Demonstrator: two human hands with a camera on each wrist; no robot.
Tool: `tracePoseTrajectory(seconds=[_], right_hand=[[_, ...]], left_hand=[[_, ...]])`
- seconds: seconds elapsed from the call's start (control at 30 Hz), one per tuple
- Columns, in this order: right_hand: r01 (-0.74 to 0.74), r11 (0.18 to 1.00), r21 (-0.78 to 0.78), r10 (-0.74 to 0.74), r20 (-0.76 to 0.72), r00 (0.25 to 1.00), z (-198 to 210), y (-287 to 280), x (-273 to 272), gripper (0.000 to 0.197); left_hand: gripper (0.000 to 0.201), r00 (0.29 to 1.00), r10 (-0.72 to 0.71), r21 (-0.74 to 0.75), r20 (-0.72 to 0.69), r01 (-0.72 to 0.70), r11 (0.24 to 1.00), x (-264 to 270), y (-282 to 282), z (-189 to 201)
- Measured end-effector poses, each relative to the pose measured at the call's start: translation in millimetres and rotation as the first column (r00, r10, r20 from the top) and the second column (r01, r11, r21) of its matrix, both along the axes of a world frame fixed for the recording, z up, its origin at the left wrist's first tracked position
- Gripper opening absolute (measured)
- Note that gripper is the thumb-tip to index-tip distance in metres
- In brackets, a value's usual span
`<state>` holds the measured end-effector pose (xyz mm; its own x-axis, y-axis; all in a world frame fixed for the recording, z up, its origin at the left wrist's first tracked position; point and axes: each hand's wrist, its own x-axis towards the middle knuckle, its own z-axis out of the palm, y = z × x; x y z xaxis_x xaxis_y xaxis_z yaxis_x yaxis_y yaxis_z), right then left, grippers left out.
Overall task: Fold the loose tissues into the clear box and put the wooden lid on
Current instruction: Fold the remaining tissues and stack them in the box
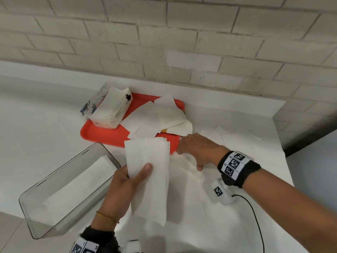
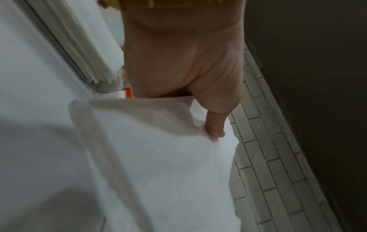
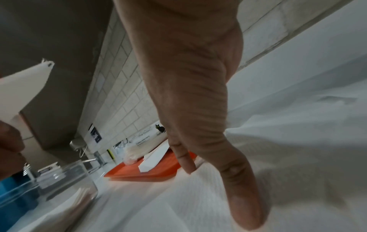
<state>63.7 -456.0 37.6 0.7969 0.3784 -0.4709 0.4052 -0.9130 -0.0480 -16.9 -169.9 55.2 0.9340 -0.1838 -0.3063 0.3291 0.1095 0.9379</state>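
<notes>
Left hand gripping a folded stack of white tissues, thumb on top, held above the white surface just right of the clear plastic box. Inside that box, near left, a layer of folded white tissues lying flat. Right hand released, fingers spread flat on loose white tissues spread across the surface. Further back, a red plastic tray carrying more loose tissue sheets and an opened cat-print tissue pack.
</notes>
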Motion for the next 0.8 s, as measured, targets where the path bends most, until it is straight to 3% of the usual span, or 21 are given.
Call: tracePoseTrajectory(seconds=[0.13,0.23,0.33,0.43,0.5,0.57,0.63,0.67,0.73,0.8], right_hand=[[-0.068,0.996,-0.06,0.065,-0.055,0.996,2,7,4,0.074],[-0.05,0.997,-0.062,0.047,-0.047,0.998,3,6,1,0.058],[0.08,0.996,0.038,-0.078,-0.064,0.995,17,3,-1,0.027],[0.253,0.925,0.285,-0.234,-0.099,0.967,53,2,-1,0.025],[0.355,0.783,0.511,-0.353,-0.104,0.93,80,1,-4,0.028],[0.452,0.534,0.715,-0.447,-0.215,0.868,101,4,-11,0.024],[0.516,0.291,0.805,-0.461,-0.355,0.813,109,12,-19,0.028],[0.536,0.207,0.818,-0.455,-0.404,0.793,110,16,-23,0.031],[0.551,0.097,0.829,-0.439,-0.461,0.771,106,28,-29,0.031],[0.512,0.076,0.855,-0.479,-0.419,0.771,102,40,-35,0.028]], left_hand=[[0.047,0.999,-0.023,-0.039,-0.023,0.022,0.999,1,5,-6],[0.052,0.999,-0.036,-0.053,-0.03,0.035,0.998,2,5,-9],[0.059,0.998,-0.063,-0.077,-0.023,0.061,0.995,3,6,-11],[0.077,0.995,-0.099,-0.136,-0.014,0.096,0.986,5,6,-12],[0.077,0.994,-0.111,-0.206,-0.01,0.106,0.973,5,6,-12],[0.075,0.992,-0.128,-0.261,0.005,0.125,0.957,6,3,-12],[0.073,0.989,-0.15,-0.282,0.016,0.148,0.948,8,-2,-11],[0.072,0.988,-0.153,-0.29,0.018,0.152,0.945,9,-6,-11],[0.068,0.988,-0.152,-0.323,0.003,0.145,0.935,13,-15,-10],[0.057,0.987,-0.153,-0.398,-0.042,0.124,0.909,16,-24,-9]])
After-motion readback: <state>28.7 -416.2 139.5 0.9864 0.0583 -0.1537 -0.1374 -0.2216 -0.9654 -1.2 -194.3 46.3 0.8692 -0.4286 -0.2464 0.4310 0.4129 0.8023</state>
